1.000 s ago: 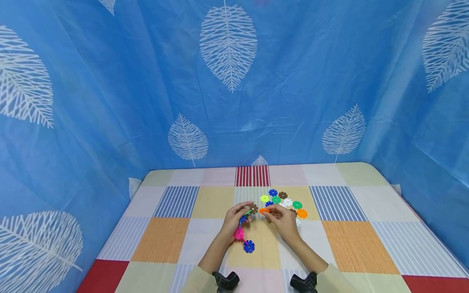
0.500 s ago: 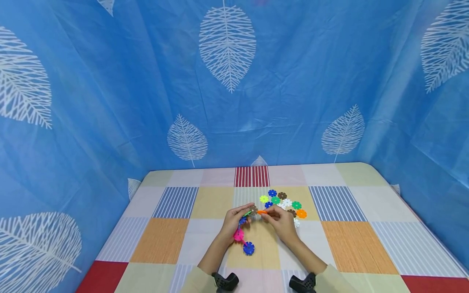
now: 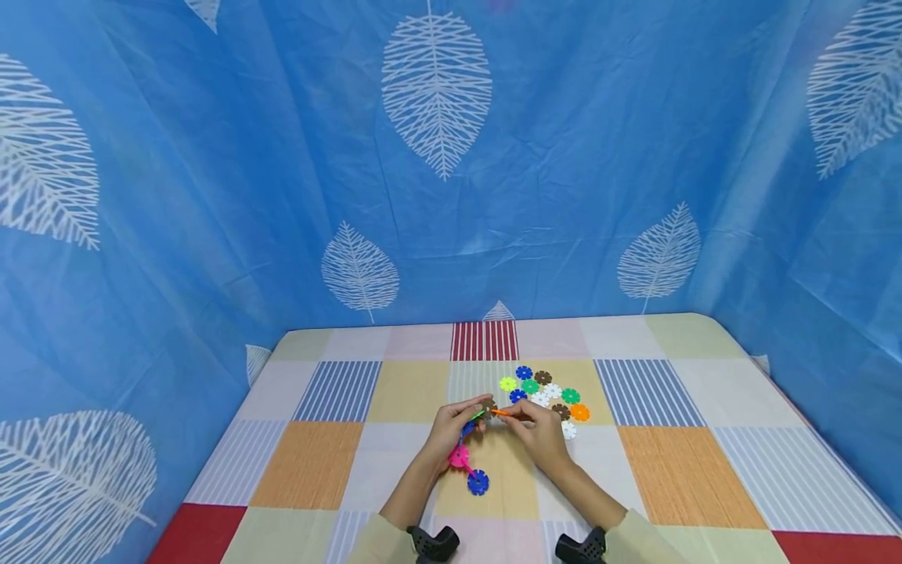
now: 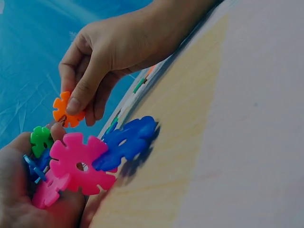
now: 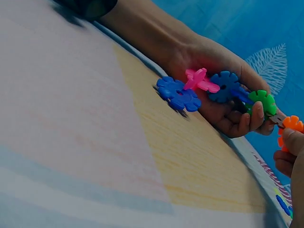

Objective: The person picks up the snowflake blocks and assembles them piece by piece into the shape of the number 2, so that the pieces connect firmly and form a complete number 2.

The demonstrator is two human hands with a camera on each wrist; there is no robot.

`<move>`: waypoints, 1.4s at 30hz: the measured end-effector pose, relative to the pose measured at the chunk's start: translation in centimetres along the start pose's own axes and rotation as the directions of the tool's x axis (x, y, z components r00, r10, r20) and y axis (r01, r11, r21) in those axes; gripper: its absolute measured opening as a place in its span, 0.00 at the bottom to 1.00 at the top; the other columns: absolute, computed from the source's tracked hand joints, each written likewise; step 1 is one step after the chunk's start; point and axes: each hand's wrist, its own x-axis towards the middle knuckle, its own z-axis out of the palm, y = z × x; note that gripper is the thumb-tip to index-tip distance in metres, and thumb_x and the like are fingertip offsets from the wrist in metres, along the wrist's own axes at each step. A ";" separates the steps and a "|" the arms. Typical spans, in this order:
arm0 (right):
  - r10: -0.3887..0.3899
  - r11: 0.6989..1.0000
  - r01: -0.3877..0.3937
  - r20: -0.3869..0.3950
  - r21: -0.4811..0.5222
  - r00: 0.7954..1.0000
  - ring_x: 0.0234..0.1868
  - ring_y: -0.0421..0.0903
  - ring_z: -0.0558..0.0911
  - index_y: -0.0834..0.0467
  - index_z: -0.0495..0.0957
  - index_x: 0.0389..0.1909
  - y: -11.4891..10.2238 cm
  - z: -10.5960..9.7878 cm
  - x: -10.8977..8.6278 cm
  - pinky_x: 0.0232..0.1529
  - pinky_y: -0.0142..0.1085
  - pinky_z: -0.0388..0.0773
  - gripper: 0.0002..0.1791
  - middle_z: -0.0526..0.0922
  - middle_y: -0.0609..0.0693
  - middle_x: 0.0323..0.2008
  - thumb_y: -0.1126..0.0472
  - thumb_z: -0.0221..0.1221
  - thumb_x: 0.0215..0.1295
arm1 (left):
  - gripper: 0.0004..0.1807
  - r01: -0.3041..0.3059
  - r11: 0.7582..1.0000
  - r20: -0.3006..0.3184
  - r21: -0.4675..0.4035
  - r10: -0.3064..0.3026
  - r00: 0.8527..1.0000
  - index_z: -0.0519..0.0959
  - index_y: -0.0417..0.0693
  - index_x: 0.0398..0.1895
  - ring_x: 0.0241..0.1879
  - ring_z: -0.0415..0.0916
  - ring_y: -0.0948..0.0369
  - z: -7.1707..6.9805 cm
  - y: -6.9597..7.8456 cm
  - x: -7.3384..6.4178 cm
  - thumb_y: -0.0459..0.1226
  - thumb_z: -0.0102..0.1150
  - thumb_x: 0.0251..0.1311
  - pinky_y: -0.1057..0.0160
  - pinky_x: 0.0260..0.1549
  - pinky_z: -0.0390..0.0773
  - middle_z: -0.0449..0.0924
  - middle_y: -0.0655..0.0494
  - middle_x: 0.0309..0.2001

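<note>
the left hand (image 3: pixel 445 432) holds a chain (image 4: pixel 71 154) of coloured discs by its green and brown end; the right hand (image 3: pixel 541 431) pinches an orange disc (image 4: pixel 60 109) touching the brown disc (image 3: pixel 489 407). loose discs (image 3: pixel 571 395) lie just beyond on the surface (image 3: pixel 500 497).

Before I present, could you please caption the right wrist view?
Left hand holding colourful linked discs; right hand pinching an orange disc.

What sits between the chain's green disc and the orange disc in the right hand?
A brown disc lies between the green disc and the orange disc pinched by the right hand; the right wrist view shows it.
</note>
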 end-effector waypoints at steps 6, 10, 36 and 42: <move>-0.011 1.000 0.011 0.016 0.002 1.000 0.26 0.49 0.83 0.64 0.79 0.27 1.6 0.5 -0.4 0.29 0.31 0.80 0.11 0.83 0.55 0.26 0.79 0.66 0.43 | 0.16 0.022 0.999 -0.011 -0.047 -0.023 1.000 0.75 0.34 0.53 0.25 0.75 0.65 0.2 0.8 -0.3 0.32 0.47 0.66 0.70 0.28 0.75 0.78 0.45 0.44; 0.004 1.000 -0.004 0.058 0.003 0.998 0.29 0.44 0.83 0.60 0.81 0.34 3.8 0.8 -0.9 0.31 0.29 0.79 0.11 0.84 0.51 0.31 0.69 0.67 0.48 | 0.16 0.020 0.997 -0.023 -0.080 -0.022 0.999 0.74 0.32 0.53 0.25 0.75 0.64 0.1 0.6 -0.1 0.31 0.47 0.64 0.69 0.28 0.76 0.78 0.47 0.40; 0.221 0.823 -0.132 0.096 -0.552 0.971 0.35 0.50 0.70 0.59 0.83 0.38 7.3 -0.4 0.5 0.35 0.40 0.66 0.15 0.77 0.54 0.34 0.57 0.69 0.50 | 0.15 0.083 0.977 -0.066 -0.194 -0.097 0.993 0.72 0.37 0.53 0.24 0.73 0.66 -0.3 0.2 0.3 0.35 0.48 0.66 0.71 0.26 0.75 0.78 0.52 0.38; 0.178 0.919 -0.158 0.022 -0.362 0.984 0.27 0.42 0.72 0.56 0.78 0.35 6.7 -0.3 0.1 0.29 0.34 0.71 0.14 0.79 0.47 0.28 0.65 0.70 0.46 | 0.16 0.071 0.977 -0.093 -0.202 -0.092 0.991 0.74 0.37 0.51 0.23 0.71 0.67 -0.1 0.2 0.3 0.37 0.51 0.64 0.72 0.24 0.74 0.78 0.51 0.38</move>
